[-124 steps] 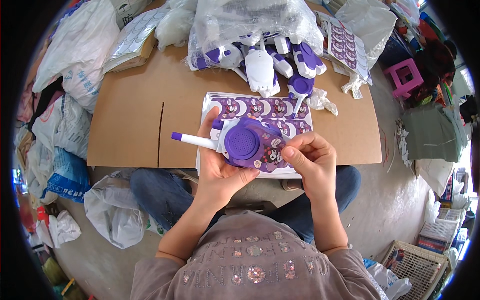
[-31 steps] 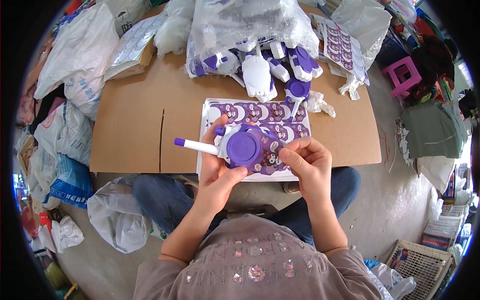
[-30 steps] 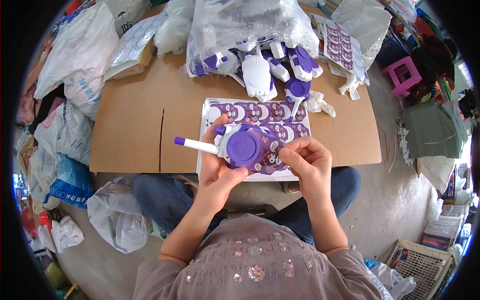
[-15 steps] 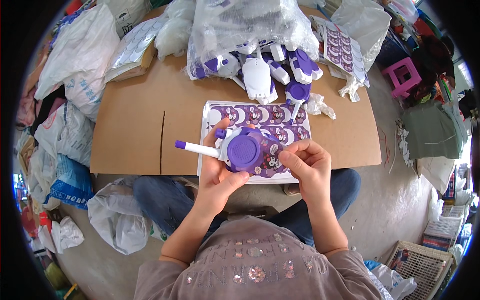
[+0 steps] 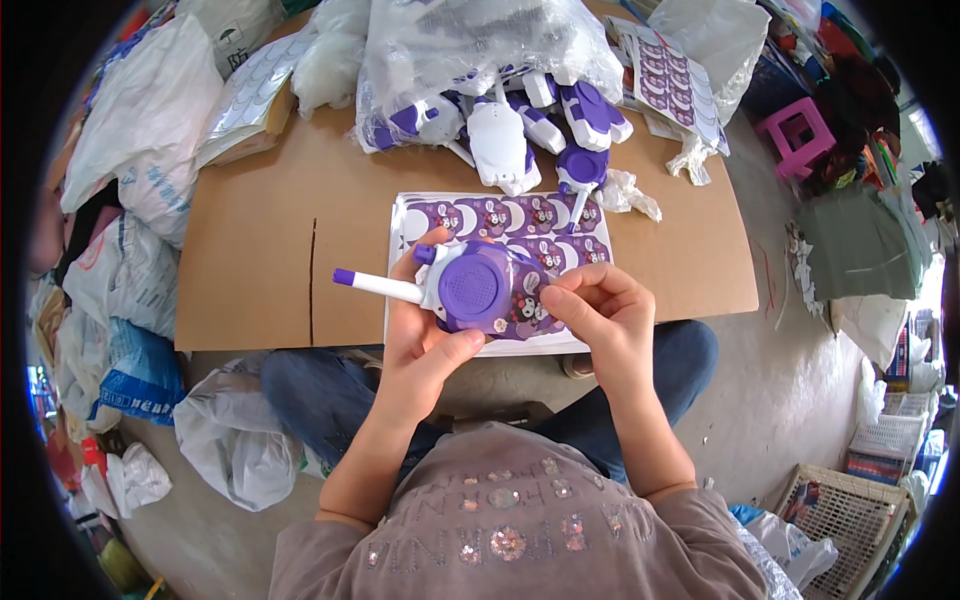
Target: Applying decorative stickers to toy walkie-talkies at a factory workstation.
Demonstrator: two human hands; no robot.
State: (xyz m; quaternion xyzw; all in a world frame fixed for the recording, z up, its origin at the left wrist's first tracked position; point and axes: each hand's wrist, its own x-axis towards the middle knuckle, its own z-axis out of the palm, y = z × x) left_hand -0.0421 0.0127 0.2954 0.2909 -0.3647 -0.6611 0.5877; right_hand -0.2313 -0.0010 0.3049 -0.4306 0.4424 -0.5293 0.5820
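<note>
My left hand [image 5: 418, 345] is wrapped round a purple and white toy walkie-talkie [image 5: 470, 287], whose white antenna with a purple tip points left. A printed purple sticker [image 5: 526, 308] with a cartoon figure lies over the toy's right part, beside the round speaker grille. Thumb and forefinger of my right hand [image 5: 607, 308] pinch the sticker's right edge; whether they also press the toy is hidden. Below the toy, sheets of matching stickers [image 5: 497, 217] lie stacked on the cardboard-topped table.
Beyond the sheets, several walkie-talkies [image 5: 497, 145] spill from a clear plastic bag [image 5: 490, 40]. Crumpled white paper [image 5: 630, 195] lies right of them. More sticker sheets [image 5: 676, 85] rest at the far right of the cardboard [image 5: 250, 250]. A pink stool [image 5: 797, 138] stands on the floor.
The view has shifted slightly, so the table and hands appear a little further left and up. My hold on the toy and the pinch at the sticker's edge look almost the same.
</note>
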